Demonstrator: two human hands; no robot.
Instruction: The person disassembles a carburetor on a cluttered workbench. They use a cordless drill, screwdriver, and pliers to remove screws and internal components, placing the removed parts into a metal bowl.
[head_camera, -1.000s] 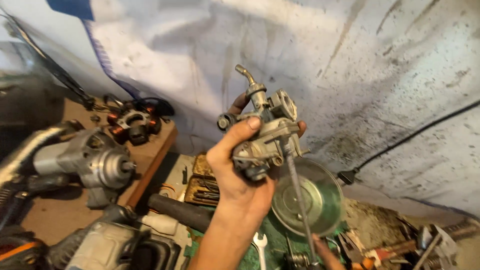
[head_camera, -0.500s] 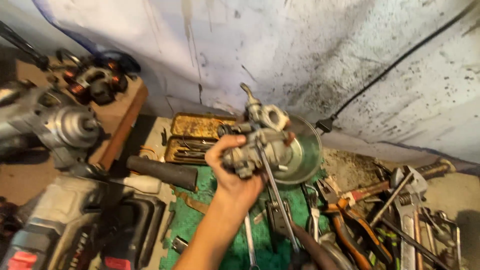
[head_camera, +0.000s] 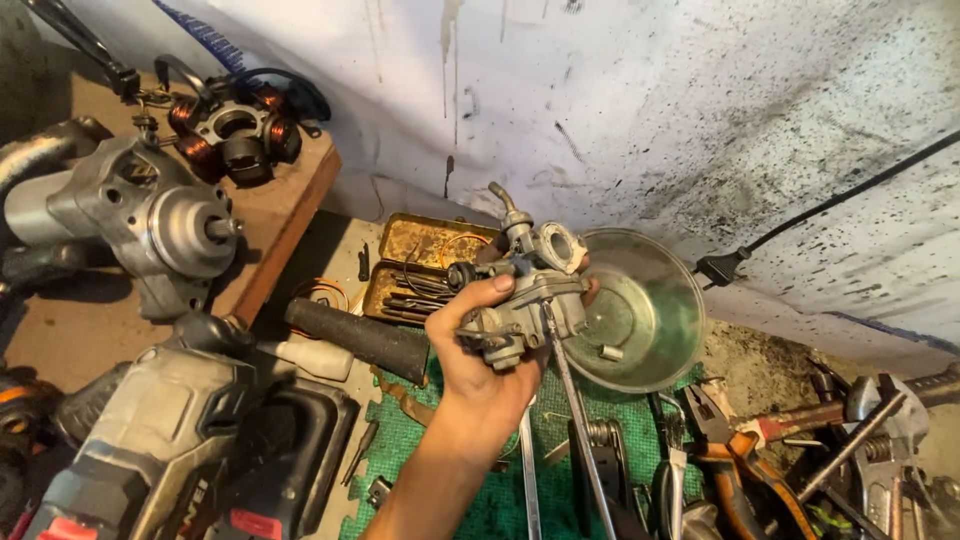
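Note:
My left hand (head_camera: 480, 370) is raised over the cluttered floor, shut on a small grey metal carburetor (head_camera: 530, 290). The thumb lies across its near side, and a fingertip shows at its right. A thin steel screwdriver shaft (head_camera: 575, 420) runs from the underside of the carburetor down to the bottom edge. Its handle is out of the frame. My right hand is not in view. Just behind and right of the carburetor sits a round metal bowl (head_camera: 650, 320) with a small part inside.
A green mat (head_camera: 440, 450) lies under my hand. A rusty open tin (head_camera: 420, 265) and a black rubber grip (head_camera: 360, 335) lie to its left. Further left are a grey motor casing (head_camera: 140, 215) and a copper-wound stator (head_camera: 235, 125). Orange-handled pliers (head_camera: 740, 460) and wrenches (head_camera: 880, 440) lie at right.
The view has swung down and to the left, and more tools show at right. My left hand still holds the carburetor, now lower in the frame and in front of the bowl.

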